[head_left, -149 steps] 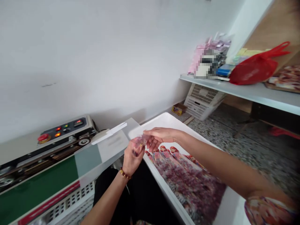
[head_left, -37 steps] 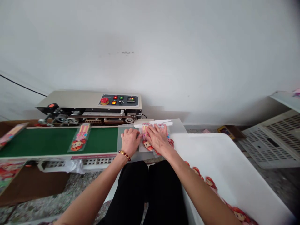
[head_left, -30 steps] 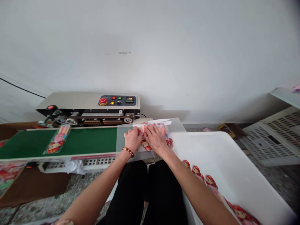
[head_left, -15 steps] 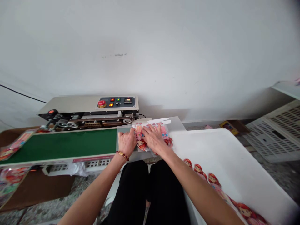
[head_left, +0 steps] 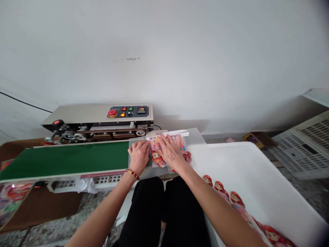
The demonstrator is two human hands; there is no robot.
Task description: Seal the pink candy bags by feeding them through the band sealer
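Note:
My right hand (head_left: 169, 151) lies flat with its fingers spread over clear packets printed with a red-haired cartoon figure. One packet (head_left: 157, 158) shows between my hands, with a white strip along its top. Another packet (head_left: 187, 156) sticks out right of my right hand. My left hand (head_left: 138, 154), a beaded bracelet at the wrist, rests beside the left edge of the first packet. Its fingers are loosely bent and a little apart, with nothing visible in them. Both hands are over a translucent sheet (head_left: 197, 135) at the right end of the green conveyor belt (head_left: 77, 159).
Behind the belt stands a band sealing machine (head_left: 84, 115) with lit buttons and a red stop knob. More printed packets (head_left: 236, 199) lie along the near edge of the white table (head_left: 244, 157). White plastic crates (head_left: 295, 154) stand at right, a cardboard box (head_left: 56, 206) at lower left.
The packet on the belt's far left has passed almost out of sight. My left hand has loosened from a fist, and more of the packet between my hands shows.

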